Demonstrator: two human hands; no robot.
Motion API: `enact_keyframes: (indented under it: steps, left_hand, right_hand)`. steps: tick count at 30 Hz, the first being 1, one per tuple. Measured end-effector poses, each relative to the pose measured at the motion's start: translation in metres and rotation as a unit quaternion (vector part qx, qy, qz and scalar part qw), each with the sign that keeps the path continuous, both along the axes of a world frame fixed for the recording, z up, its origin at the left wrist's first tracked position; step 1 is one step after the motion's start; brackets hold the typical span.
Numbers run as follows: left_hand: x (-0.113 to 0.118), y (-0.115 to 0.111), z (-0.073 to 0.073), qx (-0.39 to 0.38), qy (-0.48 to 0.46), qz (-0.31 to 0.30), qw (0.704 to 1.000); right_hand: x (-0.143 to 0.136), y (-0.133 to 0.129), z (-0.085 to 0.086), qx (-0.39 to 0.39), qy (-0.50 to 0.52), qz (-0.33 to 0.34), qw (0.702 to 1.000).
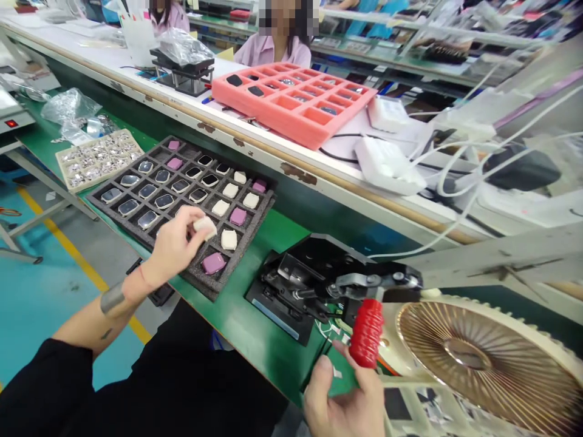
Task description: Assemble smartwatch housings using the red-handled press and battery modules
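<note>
My left hand point(180, 243) pinches a cream watch case point(204, 227) between thumb and fingers, above the dark grey foam tray point(207, 285). In the tray's compartments lie several dark-screened watches point(148, 219), cream cases point(229, 240) and purple cases point(214, 263). My right hand point(346, 394) is open, thumb and fingers apart, at the lower end of a red ribbed handle point(367, 334). Whether its fingers touch the handle I cannot tell. That handle belongs to a black clamp fixture point(296, 285) standing on the green bench.
A gold-fronted fan point(469, 358) stands at the right. Beyond the tray, a raised white shelf bears a pink foam tray point(273, 118), power strips point(387, 167) and cables. A cream parts tray point(98, 159) lies at the left. A person in a pink shirt point(273, 51) sits opposite.
</note>
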State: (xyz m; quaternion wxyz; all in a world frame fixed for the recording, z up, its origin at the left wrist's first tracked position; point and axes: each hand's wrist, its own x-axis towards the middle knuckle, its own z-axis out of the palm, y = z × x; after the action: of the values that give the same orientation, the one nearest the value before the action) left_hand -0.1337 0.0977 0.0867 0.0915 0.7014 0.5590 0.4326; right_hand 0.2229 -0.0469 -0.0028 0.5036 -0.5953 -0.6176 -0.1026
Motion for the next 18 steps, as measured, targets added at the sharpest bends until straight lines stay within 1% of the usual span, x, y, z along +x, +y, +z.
enact_keyframes:
  steps: [1,2,4,6,8,10,13,14,15,17,18]
  left_hand:
    - [-0.008,0.012,0.002,-0.024,0.032,0.009,0.999]
    - [-0.014,0.022,0.003,-0.046,0.065,0.005,0.997]
    - [-0.019,0.036,0.001,-0.073,0.114,-0.03,0.99]
    - [-0.019,0.044,-0.004,-0.072,0.15,-0.058,0.984]
    - [-0.02,0.047,-0.008,-0.054,0.204,-0.054,0.976]
    - [-0.024,0.043,-0.008,-0.036,0.258,-0.045,0.964]
    - [-0.037,0.022,0.003,-0.012,0.285,-0.024,0.958]
    - [-0.043,0.013,0.008,-0.004,0.291,0.003,0.957]
    - [-0.05,0.004,0.011,-0.004,0.309,0.047,0.95]
    - [-0.067,-0.011,0.015,-0.061,0.352,0.109,0.928]
    - [-0.075,-0.015,0.014,-0.118,0.354,0.118,0.92]
  right_hand:
    - [0.008,-0.009,-0.006,-0.045,-0.018,-0.008,0.999]
    - [0.016,-0.017,-0.012,-0.081,-0.037,-0.015,0.996]
    - [0.028,-0.028,-0.022,-0.148,-0.077,-0.022,0.986]
    - [0.033,-0.031,-0.031,-0.215,-0.113,-0.031,0.97]
    - [0.031,-0.029,-0.035,-0.276,-0.153,-0.046,0.948]
    - [0.026,-0.023,-0.036,-0.323,-0.194,-0.063,0.924]
    - [0.018,-0.021,-0.031,-0.359,-0.22,-0.077,0.904]
    - [0.015,-0.023,-0.028,-0.367,-0.213,-0.075,0.902]
    - [0.014,-0.027,-0.025,-0.376,-0.2,-0.069,0.902]
    - [0.011,-0.037,-0.019,-0.392,-0.156,-0.058,0.905]
    - [0.01,-0.043,-0.016,-0.397,-0.126,-0.054,0.908]
